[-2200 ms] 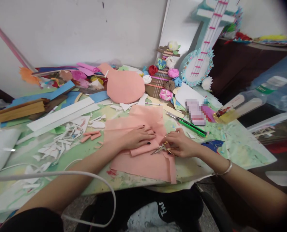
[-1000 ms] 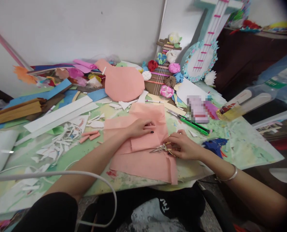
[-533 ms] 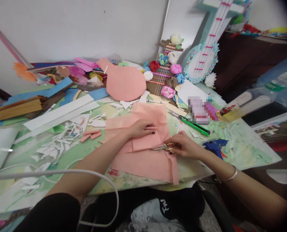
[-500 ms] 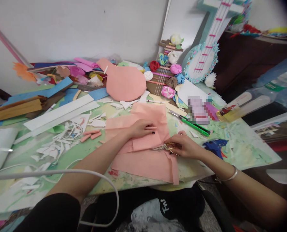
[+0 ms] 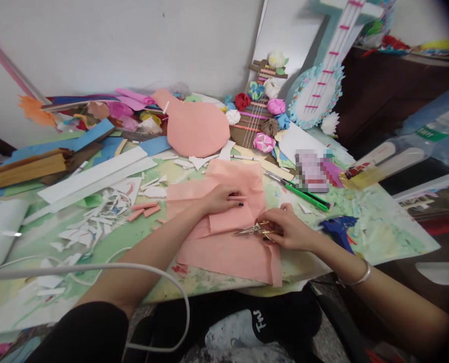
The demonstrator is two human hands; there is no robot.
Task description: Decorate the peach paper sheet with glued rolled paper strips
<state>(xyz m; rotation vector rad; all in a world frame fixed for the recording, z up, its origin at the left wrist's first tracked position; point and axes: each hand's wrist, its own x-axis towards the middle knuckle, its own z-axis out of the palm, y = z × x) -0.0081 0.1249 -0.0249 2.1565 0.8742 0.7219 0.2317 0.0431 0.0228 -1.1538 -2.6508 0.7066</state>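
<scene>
Your 1 head-worn camera looks forward and down at your bare left hand (image 5: 223, 198) and bare right hand (image 5: 289, 228), close above the pale-green, paint-stained table (image 5: 393, 224), reaching the flat white wall (image 5: 133, 45) beyond.

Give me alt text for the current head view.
A person's right hand holds gold-handled scissors over pink paper on a cluttered table, while the left hand touches the paper. White scraps lie left, a green cutter right.

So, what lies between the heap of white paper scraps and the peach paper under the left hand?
The head view shows a few short peach pieces on the green table, beside the peach paper.
</scene>
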